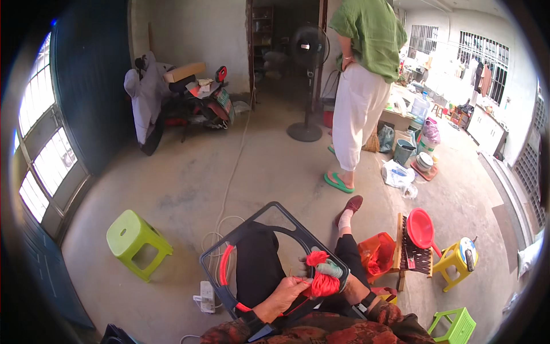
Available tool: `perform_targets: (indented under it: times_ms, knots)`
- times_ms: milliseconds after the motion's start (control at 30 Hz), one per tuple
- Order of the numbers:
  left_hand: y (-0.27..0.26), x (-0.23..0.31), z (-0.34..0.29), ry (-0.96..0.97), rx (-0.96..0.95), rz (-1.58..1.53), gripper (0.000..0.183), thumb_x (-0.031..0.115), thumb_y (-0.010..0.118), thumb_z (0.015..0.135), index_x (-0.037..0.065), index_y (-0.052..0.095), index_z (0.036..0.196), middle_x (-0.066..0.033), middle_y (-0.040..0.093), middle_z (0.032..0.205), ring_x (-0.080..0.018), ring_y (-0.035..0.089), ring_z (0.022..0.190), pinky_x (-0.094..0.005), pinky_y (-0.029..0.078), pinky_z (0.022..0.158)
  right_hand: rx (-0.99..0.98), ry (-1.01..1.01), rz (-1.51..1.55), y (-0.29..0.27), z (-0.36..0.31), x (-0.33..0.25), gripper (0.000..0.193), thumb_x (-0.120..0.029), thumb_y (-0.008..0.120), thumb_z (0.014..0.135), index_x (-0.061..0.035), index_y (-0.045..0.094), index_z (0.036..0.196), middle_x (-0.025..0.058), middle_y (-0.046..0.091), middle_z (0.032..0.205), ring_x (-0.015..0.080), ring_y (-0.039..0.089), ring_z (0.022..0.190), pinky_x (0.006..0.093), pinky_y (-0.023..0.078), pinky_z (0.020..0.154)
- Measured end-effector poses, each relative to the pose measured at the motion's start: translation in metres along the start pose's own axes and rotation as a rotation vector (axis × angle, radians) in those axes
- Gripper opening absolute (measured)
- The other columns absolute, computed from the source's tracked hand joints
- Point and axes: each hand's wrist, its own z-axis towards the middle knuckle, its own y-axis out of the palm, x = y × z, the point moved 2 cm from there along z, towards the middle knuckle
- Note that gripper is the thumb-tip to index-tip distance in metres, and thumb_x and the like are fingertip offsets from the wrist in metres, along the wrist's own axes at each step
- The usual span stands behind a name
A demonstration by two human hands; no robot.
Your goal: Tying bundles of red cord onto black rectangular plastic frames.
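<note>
Red cord bundle: the looped hank sits in the right hand, just right of the left fingertips, above the lap.
Left hand: the bare hand pinches at the bundle's near-left edge, thumb against fingers.
Right hand: the hand in a grey-green glove grasps the bundle, fingers curled over its top.
Black frame: the open frame lies tilted across the lap, around and beyond both hands; red wrapping covers part of its bar left of the left hand.
Cord handling: best, I judge, to keep the right grip firm but not crushing, draw one strand at a time with the left, and keep loops off the frame's corner.
Hard to see: the pinched strand's end is lost between the fingers; the right palm is hidden behind the cord; sleeves and forearms cover the frame's near side.
</note>
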Motion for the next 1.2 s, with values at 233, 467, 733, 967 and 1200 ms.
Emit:
perform_targets:
  times_ms: [233,467,733,967,1200]
  knots:
    - [-0.004,0.026,-0.019,0.096,0.153,-0.004,0.025,0.022,0.053,0.095,-0.003,0.057,0.096,-0.0077,0.062,0.078,-0.0124,0.059,0.07,-0.0239,0.049,0.068,0.429,-0.553,0.391,-0.035,-0.053,-0.008,0.037,-0.037,0.06,0.088,-0.0038,0.052,0.103,0.0025,0.056,0.077,0.0149,0.057,0.07,0.0353,0.049,0.072]
    - [-0.001,0.016,-0.016,-0.037,0.122,-0.117,0.024,0.022,0.05,0.096,-0.001,0.057,0.098,-0.0074,0.061,0.078,-0.0132,0.06,0.071,-0.0243,0.049,0.069,0.16,-0.407,0.402,-0.044,-0.125,-0.017,0.039,-0.036,0.048,0.096,0.0012,0.052,0.108,-0.0011,0.045,0.062,0.0106,0.045,0.049,0.0315,0.045,0.063]
    - [-0.001,0.013,-0.019,-0.085,0.055,-0.179,0.024,0.022,0.053,0.095,-0.001,0.059,0.096,-0.0098,0.064,0.079,-0.0134,0.06,0.068,-0.0243,0.051,0.067,0.377,-0.27,0.283,-0.06,-0.12,0.014,0.041,-0.04,0.047,0.095,-0.0003,0.054,0.105,-0.0023,0.045,0.062,0.0094,0.043,0.047,0.0295,0.042,0.059]
    - [-0.003,0.01,-0.023,-0.091,0.024,-0.192,0.026,0.023,0.051,0.096,-0.001,0.058,0.098,-0.0091,0.064,0.082,-0.0116,0.06,0.068,-0.0228,0.052,0.065,0.419,-0.321,0.276,-0.059,-0.132,0.011,0.05,-0.048,0.048,0.093,-0.0006,0.053,0.108,-0.0027,0.046,0.062,0.0092,0.044,0.047,0.0294,0.043,0.06]
    - [-0.008,0.007,-0.018,-0.081,0.021,-0.113,0.028,0.027,0.051,0.096,0.0,0.06,0.1,-0.006,0.063,0.077,-0.0082,0.06,0.065,-0.0175,0.049,0.057,0.476,-0.283,0.243,-0.059,-0.127,0.015,0.049,-0.049,0.047,0.093,-0.0027,0.053,0.108,-0.0016,0.048,0.063,0.0106,0.046,0.048,0.0302,0.043,0.061]
